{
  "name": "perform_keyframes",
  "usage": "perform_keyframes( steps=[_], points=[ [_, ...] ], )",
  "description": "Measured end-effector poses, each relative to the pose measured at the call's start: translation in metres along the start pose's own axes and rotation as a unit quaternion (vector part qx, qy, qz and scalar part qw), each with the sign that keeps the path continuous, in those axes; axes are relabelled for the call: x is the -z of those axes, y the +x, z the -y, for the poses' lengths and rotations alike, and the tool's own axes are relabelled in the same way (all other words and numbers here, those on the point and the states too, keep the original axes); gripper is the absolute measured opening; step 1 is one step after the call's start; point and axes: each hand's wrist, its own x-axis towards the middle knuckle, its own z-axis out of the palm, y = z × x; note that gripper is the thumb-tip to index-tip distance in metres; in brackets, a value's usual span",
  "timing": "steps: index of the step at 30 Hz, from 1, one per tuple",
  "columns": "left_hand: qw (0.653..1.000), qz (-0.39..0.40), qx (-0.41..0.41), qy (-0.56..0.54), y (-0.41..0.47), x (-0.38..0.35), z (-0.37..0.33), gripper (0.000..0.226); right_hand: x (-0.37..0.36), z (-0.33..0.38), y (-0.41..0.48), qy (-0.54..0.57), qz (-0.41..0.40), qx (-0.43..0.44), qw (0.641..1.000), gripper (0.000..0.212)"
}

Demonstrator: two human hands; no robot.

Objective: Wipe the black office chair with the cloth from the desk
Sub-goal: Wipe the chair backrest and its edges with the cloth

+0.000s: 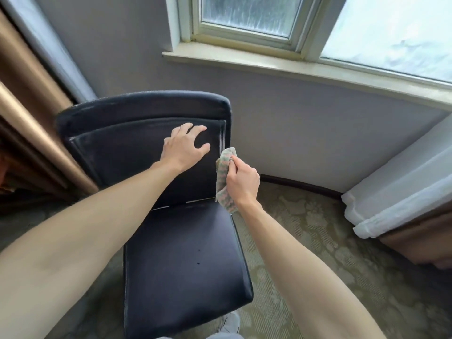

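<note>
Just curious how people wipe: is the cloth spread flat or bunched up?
Bunched. The right hand grips the cloth crumpled, one end poking above the fist, the other hanging below.

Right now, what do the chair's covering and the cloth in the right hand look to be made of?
chair: probably leather or faux leather, I cannot tell which. It is smooth and black with a dull sheen, and pale wear lines run along the seams and edges.
cloth: a soft, matte textile, likely woven or knitted. It has a mottled pink and green pattern and crumples limply where the right hand grips it.
</note>
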Motion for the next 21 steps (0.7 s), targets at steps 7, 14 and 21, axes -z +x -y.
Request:
perform_keyframes(
  steps=[7,14,21],
  points=[
    [0.999,-0.005,-0.012,0.036,0.030,-0.001,-0.021,0.052,0.008,-0.005,0.027,0.020,-0.003,-0.011,1.000,0.029],
    [0.998,-0.005,-0.022,0.050,0.076,-0.010,-0.012,0.055,-0.005,-0.006,0.058,0.014,0.003,-0.020,1.000,0.028],
    [0.995,0.004,-0.046,0.093,0.136,-0.019,-0.014,0.057,-0.025,-0.005,0.104,0.025,0.000,-0.064,0.998,0.030]
  ],
)
